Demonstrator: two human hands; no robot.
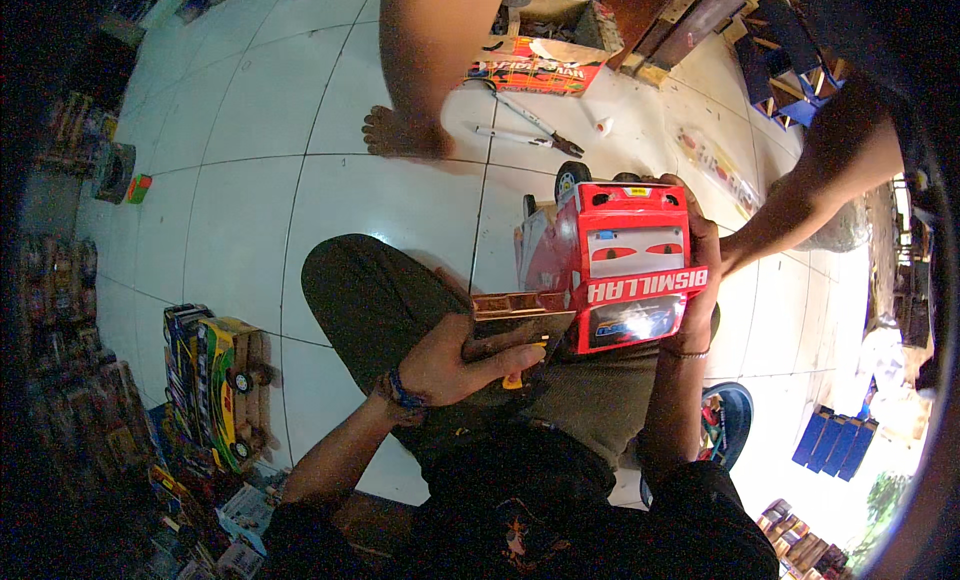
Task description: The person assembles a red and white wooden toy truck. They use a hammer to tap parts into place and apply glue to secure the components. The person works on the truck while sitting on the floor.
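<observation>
A red toy truck [632, 230] with white and dark front panels and black wheels is tilted above my lap. My right hand [704, 242] grips it along its right side, the fingers partly hidden behind it. In my left hand [455, 365] is a dark box-shaped piece [505, 325] with a bare wooden edge, the thumb lying across its face. This piece is close beside the truck's lower left; whether they touch I cannot tell. Something small and yellow [513, 380] shows under my left thumb.
Pliers [540, 120] and a white marker [512, 135] lie on the tiles near a printed carton [540, 68] and another person's foot [405, 132]. Toy trucks [225, 390] stand at left. A dark blue tub [738, 420] and blue panels [833, 442] are at right.
</observation>
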